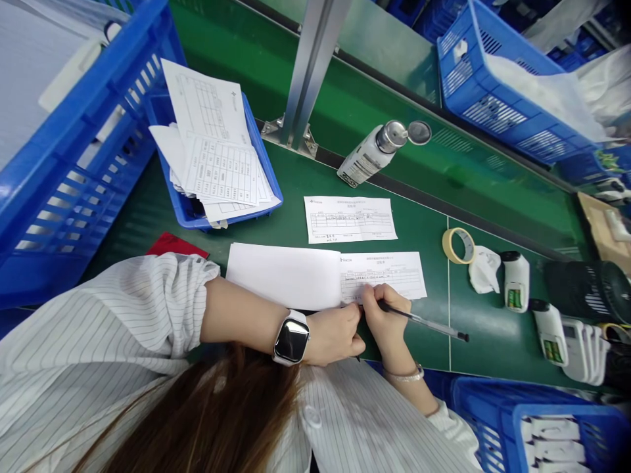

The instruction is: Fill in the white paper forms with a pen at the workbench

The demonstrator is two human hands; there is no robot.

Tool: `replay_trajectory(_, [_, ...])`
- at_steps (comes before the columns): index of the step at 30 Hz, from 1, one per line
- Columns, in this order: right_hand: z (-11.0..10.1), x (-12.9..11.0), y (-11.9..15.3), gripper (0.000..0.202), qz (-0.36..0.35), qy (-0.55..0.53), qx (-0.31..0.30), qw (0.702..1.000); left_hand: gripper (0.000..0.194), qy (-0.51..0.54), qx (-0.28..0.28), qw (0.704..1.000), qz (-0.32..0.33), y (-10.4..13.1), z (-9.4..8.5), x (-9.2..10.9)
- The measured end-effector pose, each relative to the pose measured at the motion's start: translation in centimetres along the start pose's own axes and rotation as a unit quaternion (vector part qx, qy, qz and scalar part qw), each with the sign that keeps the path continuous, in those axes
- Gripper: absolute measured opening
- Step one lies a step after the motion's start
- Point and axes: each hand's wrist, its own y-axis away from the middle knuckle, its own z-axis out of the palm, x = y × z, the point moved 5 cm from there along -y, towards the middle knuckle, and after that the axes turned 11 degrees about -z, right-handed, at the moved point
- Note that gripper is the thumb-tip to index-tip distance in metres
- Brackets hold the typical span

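My right hand is closed round a black-capped pen, resting at the lower edge of a printed form with handwriting in its table. Left of that form lies a blank white page of the same open pad. My left hand, a watch on its wrist, lies curled at the pad's bottom edge with fingers bent; a small dark tip shows below it, and what it grips, if anything, is hidden. Above the pad is a separate filled-in slip.
A blue tray of papers stands upper left beside a large blue crate. A white bottle stands by the metal post. Tape, crumpled tissue and white devices lie right. Another blue crate is lower right.
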Motion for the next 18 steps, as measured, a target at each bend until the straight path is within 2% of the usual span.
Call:
replay_trajectory(10, [-0.14, -0.08, 0.01, 0.039, -0.005, -0.003, 0.004, 1.000, 0.017, -0.012, 0.005, 1.000, -0.003, 0.08, -0.15, -0.01])
replay_trajectory(18, [-0.14, 0.05, 0.00, 0.038, 0.009, 0.009, 0.004, 1.000, 0.023, -0.001, -0.002, 1.000, -0.002, 0.07, -0.23, -0.16])
